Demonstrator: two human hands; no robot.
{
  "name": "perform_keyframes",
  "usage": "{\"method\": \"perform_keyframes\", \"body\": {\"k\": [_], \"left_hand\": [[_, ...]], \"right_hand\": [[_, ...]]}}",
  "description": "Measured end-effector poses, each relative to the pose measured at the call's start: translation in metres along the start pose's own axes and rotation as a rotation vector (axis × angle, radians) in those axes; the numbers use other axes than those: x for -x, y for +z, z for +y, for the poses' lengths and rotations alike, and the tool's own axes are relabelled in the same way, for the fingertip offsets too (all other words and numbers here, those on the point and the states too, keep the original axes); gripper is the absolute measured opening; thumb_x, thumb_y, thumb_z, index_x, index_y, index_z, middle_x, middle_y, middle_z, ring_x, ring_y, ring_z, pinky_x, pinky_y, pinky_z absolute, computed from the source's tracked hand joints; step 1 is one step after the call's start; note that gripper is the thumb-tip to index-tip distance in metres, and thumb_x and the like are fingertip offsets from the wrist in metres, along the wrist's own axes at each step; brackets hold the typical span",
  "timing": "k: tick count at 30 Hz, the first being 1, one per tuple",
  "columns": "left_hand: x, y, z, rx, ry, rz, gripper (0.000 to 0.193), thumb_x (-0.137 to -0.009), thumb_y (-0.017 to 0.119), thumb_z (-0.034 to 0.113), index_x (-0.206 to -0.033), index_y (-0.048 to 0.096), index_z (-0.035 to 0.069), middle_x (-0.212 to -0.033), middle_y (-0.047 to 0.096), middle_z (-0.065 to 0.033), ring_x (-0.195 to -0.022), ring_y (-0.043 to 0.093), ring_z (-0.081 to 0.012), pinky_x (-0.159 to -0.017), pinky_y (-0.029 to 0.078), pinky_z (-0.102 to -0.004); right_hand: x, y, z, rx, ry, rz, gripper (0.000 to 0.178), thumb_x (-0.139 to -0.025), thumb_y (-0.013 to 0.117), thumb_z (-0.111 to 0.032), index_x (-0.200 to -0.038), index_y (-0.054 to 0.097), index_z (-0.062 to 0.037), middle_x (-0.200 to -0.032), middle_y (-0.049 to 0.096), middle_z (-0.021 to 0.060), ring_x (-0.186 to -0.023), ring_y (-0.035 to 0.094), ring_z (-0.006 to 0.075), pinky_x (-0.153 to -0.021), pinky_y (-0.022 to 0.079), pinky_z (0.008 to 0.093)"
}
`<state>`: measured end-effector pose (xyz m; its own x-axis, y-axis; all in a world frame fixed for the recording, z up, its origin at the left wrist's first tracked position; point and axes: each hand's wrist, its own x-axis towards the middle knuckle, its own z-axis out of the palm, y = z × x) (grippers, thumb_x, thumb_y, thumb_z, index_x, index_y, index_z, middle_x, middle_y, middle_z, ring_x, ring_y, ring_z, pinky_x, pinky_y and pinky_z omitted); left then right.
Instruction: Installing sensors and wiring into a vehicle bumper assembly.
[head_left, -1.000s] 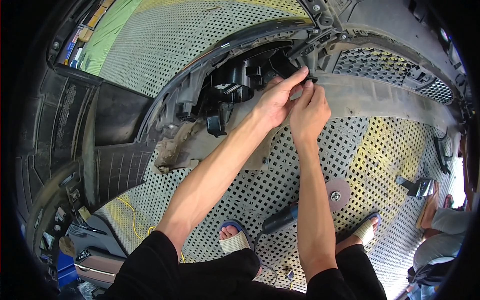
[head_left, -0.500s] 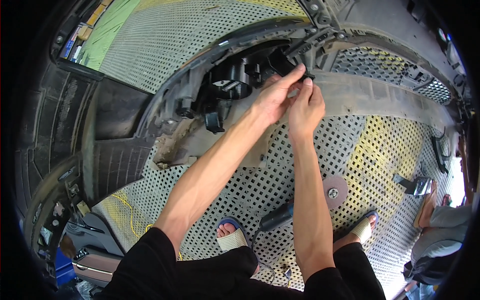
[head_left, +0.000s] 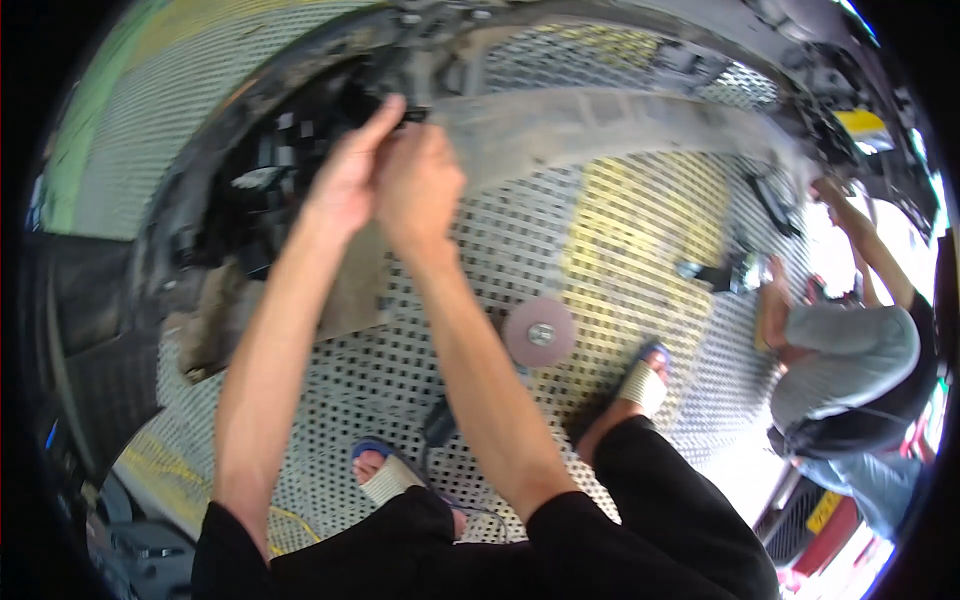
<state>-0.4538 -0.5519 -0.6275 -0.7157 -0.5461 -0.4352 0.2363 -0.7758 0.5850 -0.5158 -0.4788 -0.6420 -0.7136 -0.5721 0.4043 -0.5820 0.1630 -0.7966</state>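
My left hand [head_left: 345, 188] and my right hand [head_left: 422, 188] are pressed close together at the upper rim of a large car bumper [head_left: 560, 130]. Both are blurred by motion. The left hand's fingers close toward the right hand, one digit reaching up past it; the right is curled nearly into a fist. Dark plastic shows at their fingertips, but what they grip is hidden. Left of them, a black plastic housing [head_left: 275, 170] sits in the bumper's opening. Honeycomb grille mesh [head_left: 570, 58] lies beyond, to the right.
Below my right forearm a grinder with a round brownish abrasive disc [head_left: 540, 333] lies on the perforated grey and yellow floor mat [head_left: 630, 230]. A yellow cable [head_left: 290, 520] runs at lower left. Another person [head_left: 850, 350] crouches at right, near loose dark parts [head_left: 740, 272].
The view has swung right, so the bumper, my hands and the grinder sit further left in the picture. More of the other person shows. My hands stay together at the bumper's rim.
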Motion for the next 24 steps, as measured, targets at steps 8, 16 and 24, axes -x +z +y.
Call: {"method": "perform_keyframes", "body": {"k": [8,16,24], "left_hand": [[-0.008,-0.014,0.009,-0.097,-0.065,-0.068,0.042,-0.104,0.057,0.041,-0.125,0.066,0.005,-0.109,0.070,-0.0045,-0.100,0.066,-0.0148,-0.090,0.051,-0.0282],[-0.002,-0.002,0.003,-0.153,0.075,0.115,0.042,-0.100,0.064,0.042,-0.124,0.066,0.007,-0.113,0.068,-0.0023,-0.110,0.061,-0.0132,-0.099,0.046,-0.0301],[-0.004,-0.009,-0.005,-0.142,0.070,0.015,0.042,-0.101,0.062,0.041,-0.121,0.068,0.005,-0.112,0.068,-0.0024,-0.103,0.063,-0.0123,-0.092,0.051,-0.0280]], "right_hand": [[-0.012,-0.011,0.004,-1.564,0.950,-0.281,0.034,-0.106,0.047,-0.023,-0.087,0.056,0.0036,-0.071,0.062,0.0106,-0.059,0.059,0.0262,-0.058,0.046,0.0397],[-0.013,-0.018,0.005,-0.025,0.008,-0.127,0.026,-0.101,0.053,-0.019,-0.090,0.059,0.0043,-0.085,0.067,0.0298,-0.079,0.066,0.0466,-0.069,0.051,0.0536],[0.004,0.012,-0.008,-0.549,0.372,0.149,0.038,-0.104,0.053,-0.023,-0.077,0.057,0.0028,-0.069,0.060,0.0147,-0.062,0.055,0.0210,-0.060,0.045,0.0381]]}}
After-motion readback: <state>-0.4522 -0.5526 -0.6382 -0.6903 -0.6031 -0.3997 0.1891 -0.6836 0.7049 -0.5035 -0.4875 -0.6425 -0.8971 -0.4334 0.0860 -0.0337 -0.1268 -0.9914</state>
